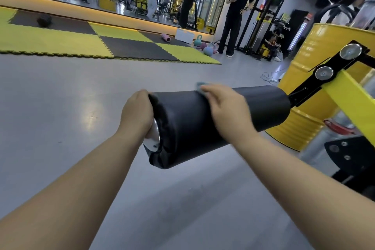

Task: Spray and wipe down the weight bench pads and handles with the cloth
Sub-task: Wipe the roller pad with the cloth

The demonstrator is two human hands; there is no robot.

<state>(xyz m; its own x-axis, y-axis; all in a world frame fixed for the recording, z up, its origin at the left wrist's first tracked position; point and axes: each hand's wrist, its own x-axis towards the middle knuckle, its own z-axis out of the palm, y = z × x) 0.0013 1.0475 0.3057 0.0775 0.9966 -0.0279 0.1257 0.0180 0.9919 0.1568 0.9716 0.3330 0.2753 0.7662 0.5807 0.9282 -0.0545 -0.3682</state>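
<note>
Head view: wiping a black roller pad (186,126) of the bench machine. My left hand (140,111) is wrapped round the pad's free end, next to the pale end cap (154,137). Its fingers (144,93) curl over the rim and go out of sight on the far side. I judge the purpose to be bracing, so that the cylinder neither turns on its axle nor swings on its black bracket (316,85) while the other hand rubs. My right hand (225,105) lies across the top of the pad, about midway along it, with the fingers (211,89) bent down over the crest and closed on the blue cloth (200,85). The cloth is almost wholly hidden: only a small edge shows past the fingertips on the far side of the pad, with a sliver between fingers and vinyl. It therefore sits under the fingers and palm, pressed to the pad surface rather than hanging free. The hand's outline is blurred, which fits a wiping stroke, though its direction cannot be read. The pad projects leftward from the bracket, which is bolted to the yellow frame (353,95) at right, with a yellow drum (316,50) behind; it hangs clear above the grey floor (60,97). Judged from this placement, the step in hand is the wipe of the pad's upper face. The stretch between my right hand and the bracket, and the underside, look to be left to cover.
</note>
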